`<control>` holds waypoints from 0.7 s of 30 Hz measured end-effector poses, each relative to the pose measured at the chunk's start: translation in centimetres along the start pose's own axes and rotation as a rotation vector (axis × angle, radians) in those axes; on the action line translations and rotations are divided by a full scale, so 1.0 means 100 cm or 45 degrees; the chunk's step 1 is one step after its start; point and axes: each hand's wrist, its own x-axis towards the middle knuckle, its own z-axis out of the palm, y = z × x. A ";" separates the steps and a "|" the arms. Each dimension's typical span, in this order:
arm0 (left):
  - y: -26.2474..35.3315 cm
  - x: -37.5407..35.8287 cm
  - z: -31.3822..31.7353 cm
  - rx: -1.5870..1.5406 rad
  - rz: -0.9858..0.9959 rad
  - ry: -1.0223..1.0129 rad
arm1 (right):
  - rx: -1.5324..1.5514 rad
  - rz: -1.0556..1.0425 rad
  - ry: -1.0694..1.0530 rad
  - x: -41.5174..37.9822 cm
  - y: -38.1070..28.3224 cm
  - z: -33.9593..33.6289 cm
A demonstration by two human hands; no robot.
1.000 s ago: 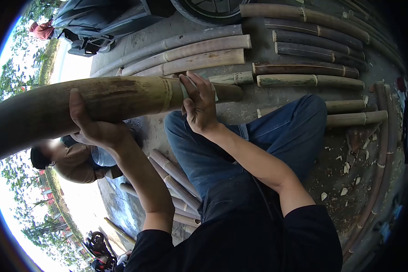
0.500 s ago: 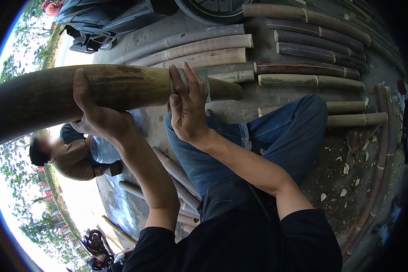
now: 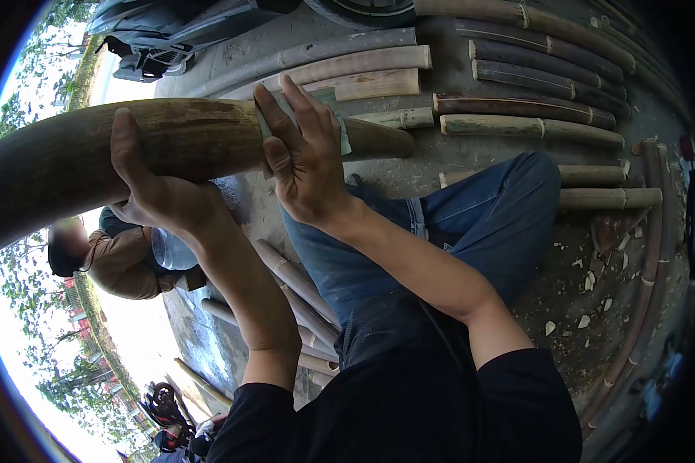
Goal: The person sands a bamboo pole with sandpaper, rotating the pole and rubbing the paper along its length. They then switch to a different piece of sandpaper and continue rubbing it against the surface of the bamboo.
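Observation:
A thick brown-green bamboo pole (image 3: 62, 158) runs from the left edge across the view, its narrower end (image 3: 378, 139) above my lap. My left hand (image 3: 162, 189) supports the pole from below, thumb laid up along its near side. Farther right, my right hand (image 3: 305, 158) is wrapped over the pole with a thin pale green sheet (image 3: 344, 139) under the palm and fingers. Edges of the sheet show on both sides of that hand, and it lies around the bamboo like sandpaper. The far-side fingers of my left hand are hidden by the pole.
Several cut bamboo lengths (image 3: 529, 127) lie on the concrete floor ahead and to the right. A motorbike (image 3: 185, 35) stands at the top left. Another person (image 3: 123, 258) sits at the left beside a bluish clear container (image 3: 174, 248). Pale chips (image 3: 584, 321) litter the floor at right.
My right hand and the pale green sheet have slid left along the bamboo pole, closer to my left hand. The left hand keeps its hold, shifting only slightly.

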 end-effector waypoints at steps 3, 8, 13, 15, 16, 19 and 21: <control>-0.003 0.006 -0.006 -0.035 -0.010 -0.045 | 0.002 0.050 -0.068 -0.011 0.035 -0.013; -0.001 -0.005 -0.009 -0.075 -0.013 0.003 | 0.109 0.217 -0.192 0.010 0.014 -0.014; 0.000 -0.005 -0.021 -0.181 -0.135 -0.073 | 0.203 0.107 -0.222 0.019 0.018 -0.020; -0.006 0.001 -0.029 -0.201 -0.116 -0.124 | 0.266 0.420 -0.518 -0.002 0.082 -0.040; -0.008 0.002 -0.035 -0.258 -0.111 -0.171 | 0.163 0.553 -0.610 -0.023 0.137 -0.049; -0.012 0.004 -0.050 -0.362 -0.096 -0.301 | 0.154 0.625 -0.640 -0.030 0.148 -0.050; -0.011 0.005 -0.048 -0.314 -0.064 -0.363 | 0.248 0.328 -0.536 -0.004 0.076 -0.039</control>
